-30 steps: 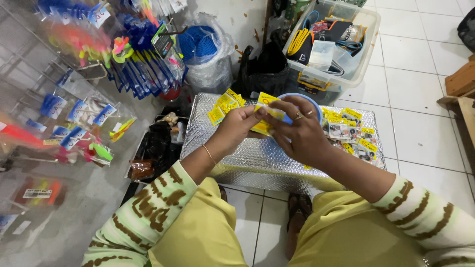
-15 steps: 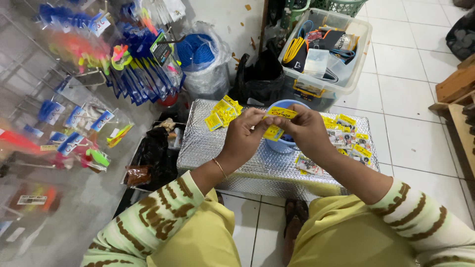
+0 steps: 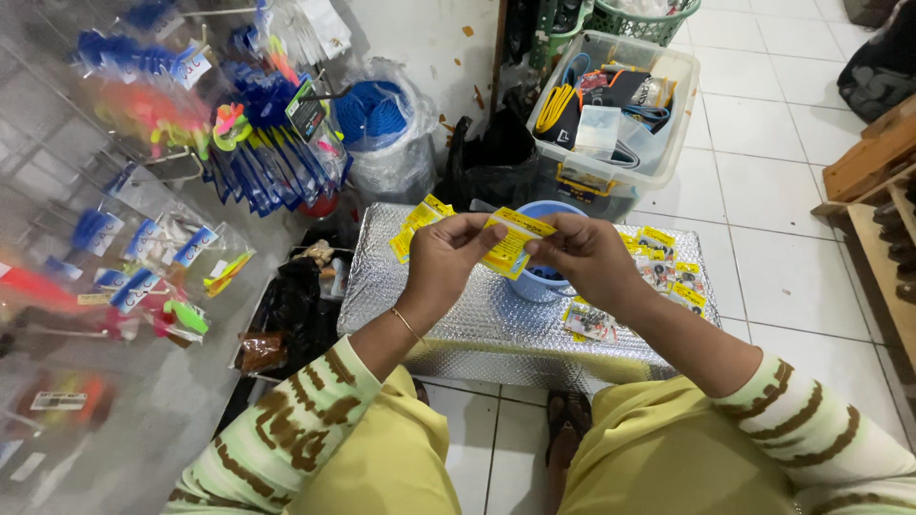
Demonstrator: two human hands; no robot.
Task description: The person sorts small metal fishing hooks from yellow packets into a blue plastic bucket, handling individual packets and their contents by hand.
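My left hand (image 3: 447, 259) and my right hand (image 3: 590, 256) both pinch the same small yellow packet (image 3: 508, 240), each at one end, above a silver foil-wrapped box (image 3: 458, 303). Just behind and below the packet stands a blue plastic bowl (image 3: 540, 282). A pile of matching yellow packets (image 3: 412, 227) lies on the box at the left. More yellow-topped packets with small dark parts (image 3: 668, 259) lie at the right, and one packet (image 3: 590, 322) lies near my right wrist.
A wire rack of hanging blue and bright-coloured packets (image 3: 191, 143) fills the left. Behind the box are a bagged blue rope coil (image 3: 382, 114), a black bag (image 3: 491, 157) and a clear plastic bin of gear (image 3: 615, 105). White floor tiles (image 3: 763, 191) spread right; wooden furniture (image 3: 873, 181) at far right.
Both hands lifted from the bowl with the yellow packet and now hold it stretched between them, slightly nearer me. The view shifted a little, showing more of the bowl.
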